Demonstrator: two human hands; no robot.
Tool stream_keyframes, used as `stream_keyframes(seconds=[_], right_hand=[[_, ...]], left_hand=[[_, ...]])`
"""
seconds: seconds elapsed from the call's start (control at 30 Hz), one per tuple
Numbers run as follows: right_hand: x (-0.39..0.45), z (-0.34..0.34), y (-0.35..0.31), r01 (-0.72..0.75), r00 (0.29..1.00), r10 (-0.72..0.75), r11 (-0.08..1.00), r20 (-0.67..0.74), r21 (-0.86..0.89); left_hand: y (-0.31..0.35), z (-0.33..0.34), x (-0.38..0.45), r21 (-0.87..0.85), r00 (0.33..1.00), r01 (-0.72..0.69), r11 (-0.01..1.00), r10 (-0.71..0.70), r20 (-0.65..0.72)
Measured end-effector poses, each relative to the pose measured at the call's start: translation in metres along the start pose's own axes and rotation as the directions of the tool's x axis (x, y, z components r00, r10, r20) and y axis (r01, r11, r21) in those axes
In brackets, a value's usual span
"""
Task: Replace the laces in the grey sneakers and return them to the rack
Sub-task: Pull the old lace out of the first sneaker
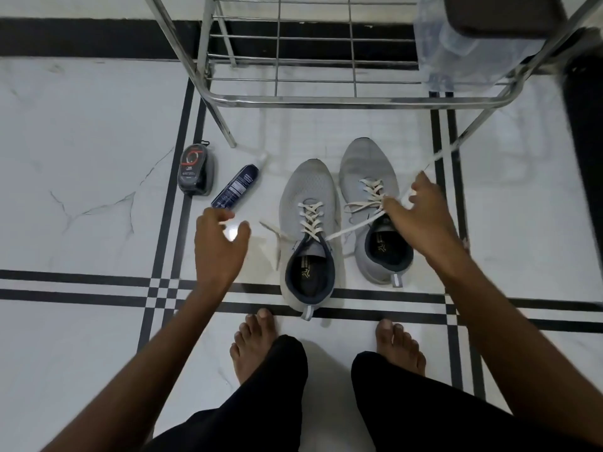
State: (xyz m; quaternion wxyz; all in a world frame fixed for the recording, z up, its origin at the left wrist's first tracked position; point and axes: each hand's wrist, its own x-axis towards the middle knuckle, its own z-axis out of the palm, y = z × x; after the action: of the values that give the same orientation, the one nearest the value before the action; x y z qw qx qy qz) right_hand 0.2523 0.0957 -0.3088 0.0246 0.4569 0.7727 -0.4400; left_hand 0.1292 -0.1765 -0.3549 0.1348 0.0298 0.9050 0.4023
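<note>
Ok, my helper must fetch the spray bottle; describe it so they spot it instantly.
Start at the metal rack's front left leg. On the floor beside it lies the spray bottle: a slim dark blue cylinder with a white nozzle, between the squat grey polish case and the left sneaker.

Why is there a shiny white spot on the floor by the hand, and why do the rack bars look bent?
Head view: the spot beside the left hand is lamp glare on the glossy floor; the wide-angle lens bows the rack; the top right corner is blurred.

Two grey sneakers (310,203) stand side by side on the floor, toes toward twelve o'clock. Their cream laces (311,215) lie loose and untied. The steel rack (342,100) stands just beyond, at twelve o'clock.
</note>
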Motion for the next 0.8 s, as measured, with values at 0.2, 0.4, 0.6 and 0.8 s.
stream_keyframes(seconds=[0.2,0.4,0.6,0.8], right_hand=[[-0.033,0.050,-0.022,0.552,0.806,-0.592,0.754,-0.005,-0.357],[-0.030,0.095,0.008,0.522,0.831,-0.380,0.784,0.406,-0.335],[-0.024,0.101,0.029,0.425,0.893,-0.358,0.869,0.271,-0.251],[-0.028,0.100,0.028,0.438,0.880,-0.345,0.855,0.326,-0.279]], left_hand=[[0.031,0.037,-0.020,0.238,0.731,-0.663,0.710,0.546,0.409],[0.036,0.051,-0.007,0.450,0.760,-0.649,0.613,0.504,0.410],[0.020,0.038,-0.003,-0.227,0.960,0.217,0.949,-0.166,0.224],[0.021,0.028,-0.007,0.353,0.761,-0.645,0.677,0.612,0.215]])
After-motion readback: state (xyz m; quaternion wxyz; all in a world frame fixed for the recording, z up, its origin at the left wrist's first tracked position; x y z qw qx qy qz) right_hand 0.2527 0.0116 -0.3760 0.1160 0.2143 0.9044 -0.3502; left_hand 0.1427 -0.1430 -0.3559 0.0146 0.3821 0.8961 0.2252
